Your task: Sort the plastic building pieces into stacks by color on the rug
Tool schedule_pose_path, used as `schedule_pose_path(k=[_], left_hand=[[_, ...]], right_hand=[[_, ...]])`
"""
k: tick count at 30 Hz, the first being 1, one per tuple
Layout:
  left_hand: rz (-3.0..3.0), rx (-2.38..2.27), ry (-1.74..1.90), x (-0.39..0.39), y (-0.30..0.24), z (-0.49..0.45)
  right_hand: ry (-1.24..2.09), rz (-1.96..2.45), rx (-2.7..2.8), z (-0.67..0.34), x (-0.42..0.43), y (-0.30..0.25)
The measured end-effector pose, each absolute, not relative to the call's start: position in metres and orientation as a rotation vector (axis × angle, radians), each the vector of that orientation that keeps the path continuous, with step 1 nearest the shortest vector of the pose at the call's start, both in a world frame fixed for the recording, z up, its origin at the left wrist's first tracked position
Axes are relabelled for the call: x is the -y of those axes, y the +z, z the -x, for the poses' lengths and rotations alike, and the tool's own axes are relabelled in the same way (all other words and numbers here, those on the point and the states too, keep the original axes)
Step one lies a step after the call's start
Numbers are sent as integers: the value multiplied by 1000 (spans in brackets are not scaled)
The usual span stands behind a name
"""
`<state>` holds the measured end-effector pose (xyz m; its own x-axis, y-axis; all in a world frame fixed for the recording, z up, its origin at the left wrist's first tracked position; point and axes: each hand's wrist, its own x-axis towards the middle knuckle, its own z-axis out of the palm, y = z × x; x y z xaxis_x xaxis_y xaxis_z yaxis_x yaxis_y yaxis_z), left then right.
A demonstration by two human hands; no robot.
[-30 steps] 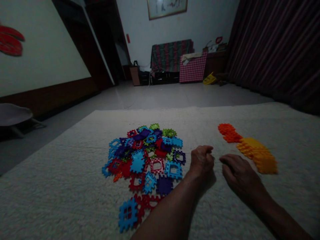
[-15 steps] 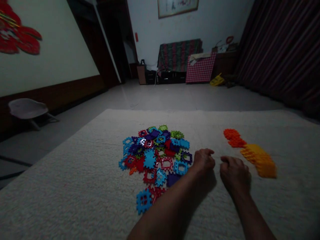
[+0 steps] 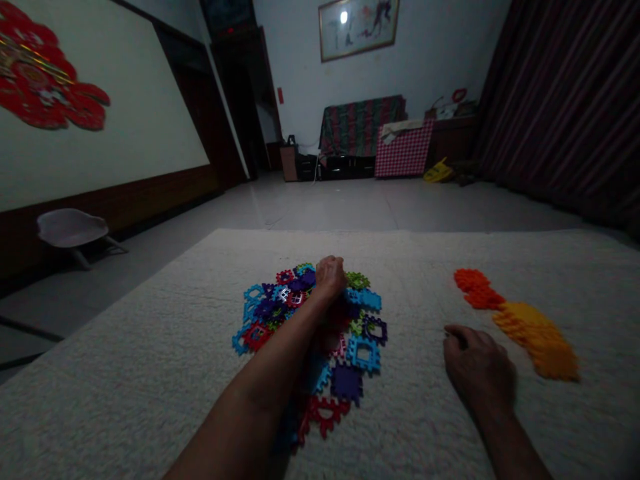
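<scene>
My left hand [image 3: 330,275] is over the far side of a loose pile of flat plastic interlocking tiles, fingers bent down and closed; their tips, and whatever they hold, are hidden. A dark blue tile [image 3: 346,383], a light blue frame tile [image 3: 364,353], red tiles [image 3: 327,412] and green tiles [image 3: 358,280] show around my left forearm. My right hand [image 3: 479,365] rests on the mat right of the pile, loosely curled, with a gap between thumb and forefinger and nothing seen in it. Beyond it lie overlapping orange tiles [image 3: 477,288] and a row of yellow tiles [image 3: 540,337].
A pale textured mat [image 3: 165,347] lies under everything. On the tiled floor at the left stands a low white stool [image 3: 73,228]. By the far wall are a cloth-covered cabinet [image 3: 363,127] and a yellow bag [image 3: 438,171]; a dark curtain [image 3: 565,100] hangs at the right.
My left hand has moved left and away from me, from beside my right hand to the pile's far side. My right hand stays near its place. The camera view has tilted up slightly.
</scene>
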<state>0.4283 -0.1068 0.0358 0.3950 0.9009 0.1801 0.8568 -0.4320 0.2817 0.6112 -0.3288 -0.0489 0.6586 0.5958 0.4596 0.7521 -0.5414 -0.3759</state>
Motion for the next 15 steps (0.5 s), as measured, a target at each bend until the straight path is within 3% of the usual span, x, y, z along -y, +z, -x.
schedule_pose_path(k=[6,15], left_hand=[[-2321,-1825,361,65,29,-443],[-2416,-1816,332,71,29,-436]], right_hand=[[-295,2108,1091,-609,320,-48],[-195,2080,1043,-605,318,-46]])
